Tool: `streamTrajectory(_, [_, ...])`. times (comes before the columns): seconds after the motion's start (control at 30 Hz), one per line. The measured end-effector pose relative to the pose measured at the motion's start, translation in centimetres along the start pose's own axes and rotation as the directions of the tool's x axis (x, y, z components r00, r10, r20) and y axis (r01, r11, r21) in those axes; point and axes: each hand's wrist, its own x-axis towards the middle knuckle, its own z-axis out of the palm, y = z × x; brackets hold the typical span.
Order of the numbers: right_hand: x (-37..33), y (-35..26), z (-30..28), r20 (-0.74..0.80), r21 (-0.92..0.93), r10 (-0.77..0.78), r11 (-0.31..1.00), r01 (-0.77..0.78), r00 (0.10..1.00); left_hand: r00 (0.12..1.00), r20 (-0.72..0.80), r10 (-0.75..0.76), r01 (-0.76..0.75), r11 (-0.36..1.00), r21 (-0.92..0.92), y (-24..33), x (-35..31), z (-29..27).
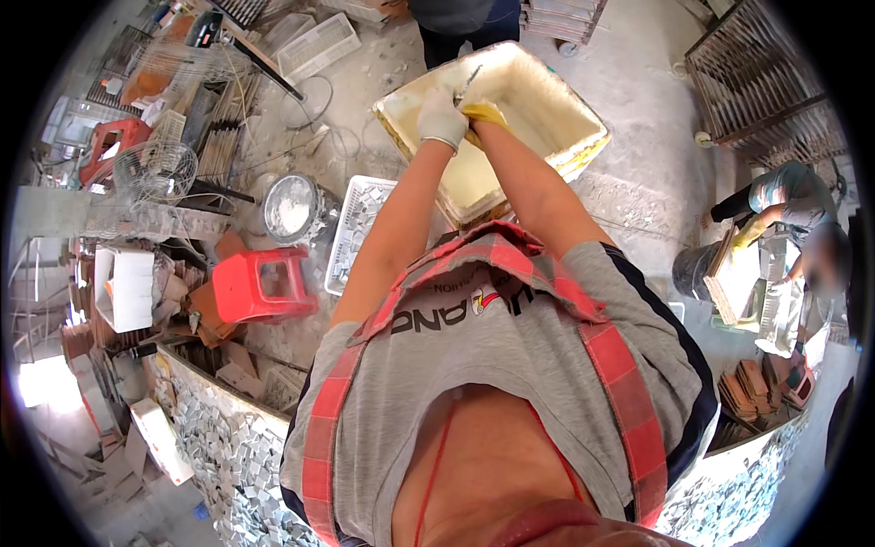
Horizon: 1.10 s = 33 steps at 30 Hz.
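Note:
A cream-coloured rectangular tub (538, 100) with worn, stained rims stands in front of me, and both my arms reach over its left part. My left hand (443, 120), in a white glove, looks rounded and closed; its fingertips are hard to see. Against it is my right hand (485, 113), where yellow glove material shows at the wrist; its fingers are hidden. A thin dark tool (470, 80) sticks up from between the two hands, and I cannot tell which one grips it. Pale material coats the tub's inside.
A white crate (365, 205) of grey tile pieces, a bucket (293, 208) and a red stool (266, 284) stand left. A person (465, 27) stands beyond the tub; another (793, 205) works at right near a rack (766, 73). Tile chips (228, 447) lie behind me.

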Motion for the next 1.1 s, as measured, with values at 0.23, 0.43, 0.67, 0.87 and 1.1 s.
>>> streamTrajectory(0.23, [-0.6,0.9,2.6,0.141,0.105,0.051,0.992,-0.066,0.989,0.976,0.215,-0.031,0.025,0.999,0.031,-2.7,-2.9,2.8])
streamTrajectory(0.43, [-2.9,0.8,1.3,0.030,-0.222,-0.006,0.975,0.013,1.000,0.985,0.158,-0.072,0.065,0.997,0.046,-1.4,-4.7,2.4])
streamTrajectory(0.67, [-6.6,-1.4,-2.1,0.004,-0.049,0.114,0.992,-0.114,0.993,0.995,-0.094,0.014,-0.026,0.992,-0.127,-0.2,-5.9,0.7])
streamTrajectory(0.87, [-8.0,0.0,-3.3,0.058,-0.029,0.161,0.987,-0.159,0.985,0.986,-0.113,0.123,-0.139,0.980,-0.144,1.8,-6.5,-0.8])
streamTrajectory(1.1, [-7.2,-2.0,-2.2,0.020,-0.107,0.042,0.993,-0.039,0.999,0.995,-0.097,0.027,-0.038,0.993,-0.114,-0.8,-4.3,1.7])
